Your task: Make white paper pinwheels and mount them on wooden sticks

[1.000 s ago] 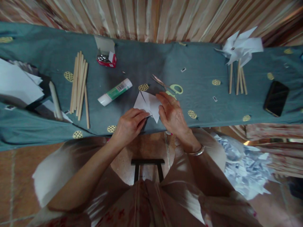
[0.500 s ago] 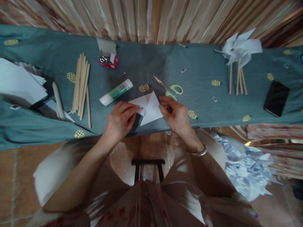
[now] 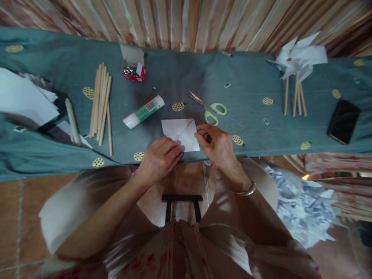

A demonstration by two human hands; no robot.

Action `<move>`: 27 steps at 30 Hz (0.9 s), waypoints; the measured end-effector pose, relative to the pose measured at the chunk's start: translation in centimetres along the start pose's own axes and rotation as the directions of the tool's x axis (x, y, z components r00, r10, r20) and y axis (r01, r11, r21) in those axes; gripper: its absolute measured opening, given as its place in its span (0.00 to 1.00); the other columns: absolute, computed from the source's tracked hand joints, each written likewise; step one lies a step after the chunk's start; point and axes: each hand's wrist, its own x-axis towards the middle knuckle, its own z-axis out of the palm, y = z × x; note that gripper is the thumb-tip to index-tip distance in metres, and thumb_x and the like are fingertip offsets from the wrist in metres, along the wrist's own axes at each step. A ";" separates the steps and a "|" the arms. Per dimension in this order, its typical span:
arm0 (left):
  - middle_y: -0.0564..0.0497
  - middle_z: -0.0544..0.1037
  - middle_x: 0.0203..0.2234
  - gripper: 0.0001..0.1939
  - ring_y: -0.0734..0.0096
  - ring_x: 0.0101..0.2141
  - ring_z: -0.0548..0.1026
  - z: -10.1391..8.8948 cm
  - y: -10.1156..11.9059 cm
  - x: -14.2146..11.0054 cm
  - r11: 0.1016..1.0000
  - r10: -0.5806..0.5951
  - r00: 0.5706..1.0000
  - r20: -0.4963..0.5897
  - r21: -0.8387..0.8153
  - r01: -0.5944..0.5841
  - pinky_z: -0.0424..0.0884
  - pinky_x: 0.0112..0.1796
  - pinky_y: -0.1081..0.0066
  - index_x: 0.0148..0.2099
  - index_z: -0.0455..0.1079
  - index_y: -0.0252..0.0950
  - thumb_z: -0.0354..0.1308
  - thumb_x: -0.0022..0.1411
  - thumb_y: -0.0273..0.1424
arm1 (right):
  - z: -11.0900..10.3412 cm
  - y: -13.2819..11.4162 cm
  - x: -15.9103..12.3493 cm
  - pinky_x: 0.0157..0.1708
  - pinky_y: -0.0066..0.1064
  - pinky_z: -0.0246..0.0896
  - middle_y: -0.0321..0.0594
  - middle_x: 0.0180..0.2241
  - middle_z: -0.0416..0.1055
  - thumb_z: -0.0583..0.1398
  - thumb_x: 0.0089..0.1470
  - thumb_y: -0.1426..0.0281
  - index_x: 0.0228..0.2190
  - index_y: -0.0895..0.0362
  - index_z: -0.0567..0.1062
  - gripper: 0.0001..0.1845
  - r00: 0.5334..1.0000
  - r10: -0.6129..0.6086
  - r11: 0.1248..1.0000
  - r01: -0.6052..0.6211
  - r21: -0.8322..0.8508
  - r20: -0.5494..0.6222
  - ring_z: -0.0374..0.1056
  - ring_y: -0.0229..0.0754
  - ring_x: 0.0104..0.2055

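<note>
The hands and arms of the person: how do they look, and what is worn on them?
Both forearms are bare. The left hand shows no ring or band. The right hand has a pale, silver-looking bangle at the wrist. Loose light sleeves cover the upper arms only.

One scissors, one glue stick
</note>
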 end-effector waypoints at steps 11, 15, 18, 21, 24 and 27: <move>0.46 0.79 0.34 0.07 0.65 0.35 0.76 -0.2 0.1 0.0 0.999 0.016 0.999 -0.033 0.043 -0.015 0.74 0.38 0.66 0.41 0.74 0.33 0.54 0.67 0.27 | -1.0 1.1 -0.6 0.55 0.41 0.65 0.40 0.49 0.76 0.59 0.53 0.76 0.40 0.51 0.80 0.15 0.984 -0.086 0.947 0.033 0.319 0.155 0.72 0.43 0.52; 0.45 0.79 0.34 0.08 0.64 0.36 0.76 -0.1 0.0 0.0 1.000 0.007 1.000 -0.028 0.013 -0.007 0.75 0.37 0.64 0.41 0.74 0.32 0.54 0.67 0.26 | -0.8 0.9 -0.4 0.53 0.40 0.67 0.40 0.46 0.77 0.64 0.53 0.72 0.35 0.52 0.81 0.07 0.977 -0.097 0.913 0.012 0.409 0.188 0.73 0.43 0.50; 0.45 0.79 0.33 0.08 0.64 0.35 0.75 0.0 0.0 0.0 1.000 -0.002 1.000 -0.021 -0.004 0.002 0.74 0.37 0.65 0.40 0.74 0.32 0.54 0.67 0.26 | -0.4 0.9 -0.1 0.51 0.39 0.67 0.40 0.43 0.77 0.64 0.54 0.70 0.33 0.52 0.81 0.05 0.979 -0.106 0.904 0.022 0.427 0.173 0.73 0.42 0.48; 0.46 0.78 0.33 0.08 0.65 0.36 0.75 0.0 0.1 0.0 0.999 -0.026 1.000 -0.011 -0.031 0.026 0.74 0.37 0.65 0.40 0.74 0.34 0.54 0.67 0.26 | 0.2 0.9 0.2 0.51 0.39 0.67 0.39 0.42 0.77 0.64 0.54 0.70 0.33 0.52 0.80 0.04 0.984 -0.100 0.913 0.032 0.407 0.148 0.73 0.42 0.47; 0.46 0.78 0.33 0.07 0.65 0.35 0.74 -0.1 0.1 0.0 0.999 -0.031 0.999 -0.016 -0.042 0.031 0.74 0.37 0.66 0.40 0.74 0.34 0.54 0.67 0.26 | 0.7 0.8 0.3 0.50 0.39 0.67 0.39 0.41 0.77 0.63 0.54 0.70 0.32 0.52 0.80 0.03 0.989 -0.091 0.920 0.039 0.390 0.116 0.73 0.42 0.46; 0.46 0.78 0.33 0.07 0.65 0.35 0.74 -0.2 0.1 0.0 0.999 -0.018 1.000 -0.018 -0.036 0.018 0.74 0.36 0.66 0.41 0.74 0.33 0.54 0.67 0.26 | 1.0 0.6 0.3 0.51 0.39 0.66 0.39 0.40 0.77 0.63 0.54 0.71 0.31 0.53 0.79 0.04 0.987 -0.120 0.917 0.069 0.392 0.107 0.73 0.42 0.45</move>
